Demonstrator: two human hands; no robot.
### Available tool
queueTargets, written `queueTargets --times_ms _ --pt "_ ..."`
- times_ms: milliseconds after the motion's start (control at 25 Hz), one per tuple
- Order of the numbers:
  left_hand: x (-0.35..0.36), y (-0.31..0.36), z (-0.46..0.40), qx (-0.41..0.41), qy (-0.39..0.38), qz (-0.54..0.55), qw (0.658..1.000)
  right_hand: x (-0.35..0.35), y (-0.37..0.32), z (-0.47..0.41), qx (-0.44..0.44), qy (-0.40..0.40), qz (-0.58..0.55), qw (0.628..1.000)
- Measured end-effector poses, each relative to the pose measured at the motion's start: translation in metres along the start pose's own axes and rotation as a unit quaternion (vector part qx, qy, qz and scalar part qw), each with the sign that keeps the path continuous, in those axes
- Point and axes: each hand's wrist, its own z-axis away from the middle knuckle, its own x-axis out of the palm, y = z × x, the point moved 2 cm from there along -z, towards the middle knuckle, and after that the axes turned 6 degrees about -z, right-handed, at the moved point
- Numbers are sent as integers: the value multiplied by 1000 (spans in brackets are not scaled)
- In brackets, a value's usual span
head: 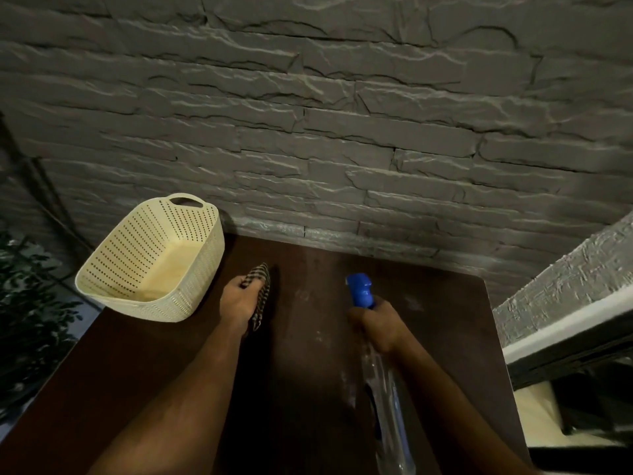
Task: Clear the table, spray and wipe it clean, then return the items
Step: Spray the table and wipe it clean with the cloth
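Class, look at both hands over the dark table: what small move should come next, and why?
Probably squeeze the trigger of the spray bottle in the right hand: its nozzle faces the smudged table, while the left hand holds the checked cloth ready for wiping.

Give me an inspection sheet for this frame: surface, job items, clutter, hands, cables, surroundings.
Surface: dark brown table, pale smears and specks across the middle.
Job items: checkered cloth and spray bottle with blue head and clear body, both held above the table.
Clutter: cream perforated basket at the far left corner, overhanging the edge, nothing visible inside.
Hands: left hand closed on the cloth; right hand closed on the bottle's neck, nozzle pointing towards the wall.
Cables: nothing seen.
Surroundings: grey stone-effect wall behind; leafy plant on the left; textured ledge on the right.
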Motion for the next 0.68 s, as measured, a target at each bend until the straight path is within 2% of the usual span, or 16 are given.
queueTargets --times_ms 240,440,560,680 --pt "32 32 -78 71 51 -119 989 18 -33 -76 -31 -24 -24 999" --pt "81 48 -115 170 63 -219 959 9 -31 -97 -52 5 -41 998" --pt "133 55 -100 264 64 -335 902 9 -28 -102 -40 -15 -75 996" --pt "176 42 -50 407 -35 -417 812 17 -29 -103 -47 -25 -69 996"
